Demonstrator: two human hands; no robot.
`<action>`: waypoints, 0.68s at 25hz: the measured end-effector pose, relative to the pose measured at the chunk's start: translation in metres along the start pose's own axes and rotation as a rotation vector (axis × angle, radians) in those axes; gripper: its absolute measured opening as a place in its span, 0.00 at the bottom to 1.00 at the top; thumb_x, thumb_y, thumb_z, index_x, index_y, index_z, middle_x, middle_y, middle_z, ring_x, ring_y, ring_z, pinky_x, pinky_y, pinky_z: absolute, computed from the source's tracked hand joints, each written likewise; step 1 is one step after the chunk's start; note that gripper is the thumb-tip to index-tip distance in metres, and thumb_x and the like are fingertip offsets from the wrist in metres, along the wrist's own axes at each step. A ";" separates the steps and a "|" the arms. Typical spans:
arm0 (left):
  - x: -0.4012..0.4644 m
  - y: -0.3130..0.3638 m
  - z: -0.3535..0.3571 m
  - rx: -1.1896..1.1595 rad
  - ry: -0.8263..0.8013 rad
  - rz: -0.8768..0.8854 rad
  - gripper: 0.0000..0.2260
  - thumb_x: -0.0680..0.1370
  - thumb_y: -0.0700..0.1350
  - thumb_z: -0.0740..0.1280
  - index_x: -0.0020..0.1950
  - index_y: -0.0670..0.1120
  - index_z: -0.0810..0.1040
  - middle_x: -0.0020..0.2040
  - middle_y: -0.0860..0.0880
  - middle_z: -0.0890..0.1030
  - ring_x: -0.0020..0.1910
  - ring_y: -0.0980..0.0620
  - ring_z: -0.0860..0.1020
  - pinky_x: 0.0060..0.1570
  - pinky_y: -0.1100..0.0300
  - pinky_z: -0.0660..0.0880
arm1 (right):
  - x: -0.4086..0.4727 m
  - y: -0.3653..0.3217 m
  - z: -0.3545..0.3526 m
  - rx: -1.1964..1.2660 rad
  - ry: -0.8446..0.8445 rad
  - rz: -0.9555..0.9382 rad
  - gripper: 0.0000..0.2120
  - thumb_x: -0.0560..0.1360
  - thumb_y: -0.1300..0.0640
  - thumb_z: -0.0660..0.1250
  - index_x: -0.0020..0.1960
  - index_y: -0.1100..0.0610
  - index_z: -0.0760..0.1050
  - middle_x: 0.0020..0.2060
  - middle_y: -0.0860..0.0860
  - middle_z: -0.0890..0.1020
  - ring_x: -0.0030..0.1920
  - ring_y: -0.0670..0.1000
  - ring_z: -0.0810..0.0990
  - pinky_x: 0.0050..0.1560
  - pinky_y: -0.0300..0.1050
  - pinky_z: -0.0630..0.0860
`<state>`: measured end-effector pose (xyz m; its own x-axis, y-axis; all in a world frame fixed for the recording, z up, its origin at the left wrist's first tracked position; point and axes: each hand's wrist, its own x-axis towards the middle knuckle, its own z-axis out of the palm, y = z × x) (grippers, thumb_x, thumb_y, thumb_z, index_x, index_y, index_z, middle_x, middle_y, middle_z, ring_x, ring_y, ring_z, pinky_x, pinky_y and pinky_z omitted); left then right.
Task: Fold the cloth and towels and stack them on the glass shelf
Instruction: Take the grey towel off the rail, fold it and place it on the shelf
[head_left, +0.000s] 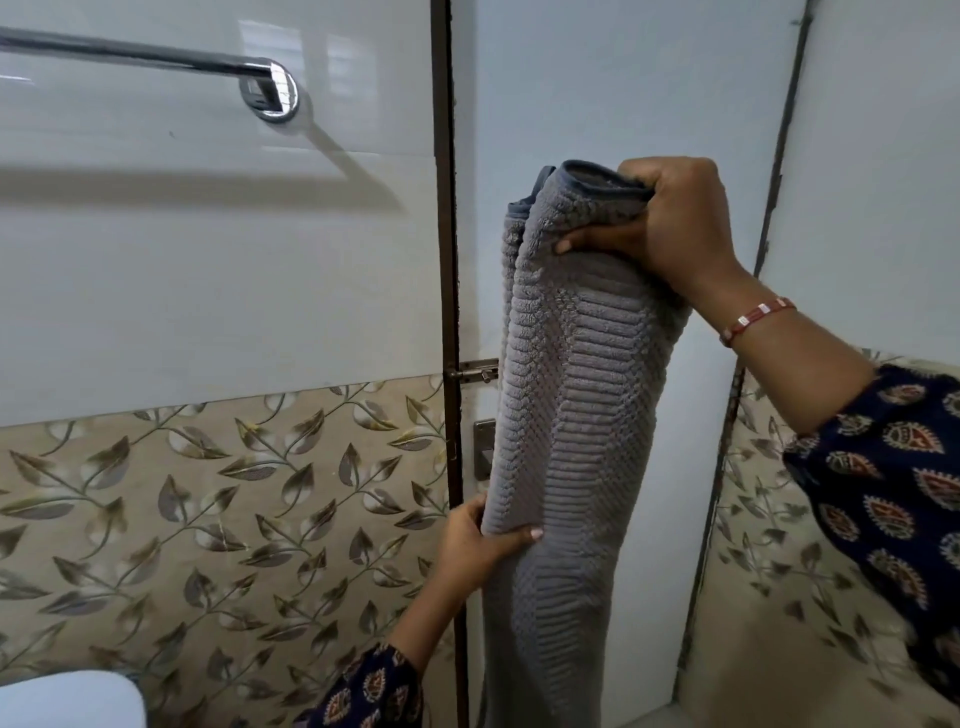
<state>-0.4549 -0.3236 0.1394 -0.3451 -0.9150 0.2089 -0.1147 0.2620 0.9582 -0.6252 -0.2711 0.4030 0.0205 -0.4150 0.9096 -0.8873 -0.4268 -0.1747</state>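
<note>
A grey ribbed towel (576, 415) hangs lengthwise in front of a pale door, doubled over into a long narrow strip. My right hand (670, 228) is raised and shut on the towel's top edge, bunching its hem. Lower down, my left hand (483, 540) pinches the towel's left edge about midway along its length. The towel's bottom end runs out of the frame. No glass shelf is in view.
A chrome towel rail (156, 57) is fixed to the white wall tile at upper left. A dark door frame (449, 260) with a metal latch (475, 371) stands behind the towel. Leaf-patterned tiles cover the lower walls. A white rounded object (67, 701) sits at bottom left.
</note>
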 end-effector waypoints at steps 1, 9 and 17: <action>-0.001 0.000 -0.002 0.084 0.061 0.033 0.16 0.65 0.45 0.77 0.49 0.48 0.76 0.46 0.55 0.80 0.46 0.60 0.78 0.35 0.73 0.75 | -0.001 0.002 -0.003 -0.002 0.002 0.012 0.30 0.52 0.29 0.70 0.24 0.51 0.57 0.21 0.44 0.61 0.26 0.43 0.58 0.29 0.42 0.56; -0.020 -0.011 -0.010 0.615 0.147 0.063 0.14 0.68 0.53 0.73 0.48 0.48 0.76 0.45 0.54 0.70 0.45 0.58 0.70 0.33 0.73 0.64 | 0.003 0.001 -0.005 -0.028 0.058 0.003 0.30 0.54 0.29 0.71 0.30 0.56 0.69 0.23 0.46 0.65 0.26 0.47 0.63 0.27 0.38 0.57; -0.034 -0.009 -0.014 -0.208 -0.056 -0.372 0.29 0.57 0.44 0.69 0.58 0.47 0.73 0.56 0.45 0.78 0.56 0.45 0.76 0.56 0.48 0.75 | 0.009 -0.012 0.001 -0.176 0.085 0.031 0.27 0.59 0.30 0.70 0.35 0.54 0.71 0.31 0.51 0.73 0.34 0.50 0.70 0.27 0.38 0.58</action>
<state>-0.4289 -0.2990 0.1261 -0.3665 -0.9159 -0.1637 -0.0527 -0.1552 0.9865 -0.6137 -0.2706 0.4133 -0.0401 -0.3535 0.9346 -0.9539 -0.2650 -0.1412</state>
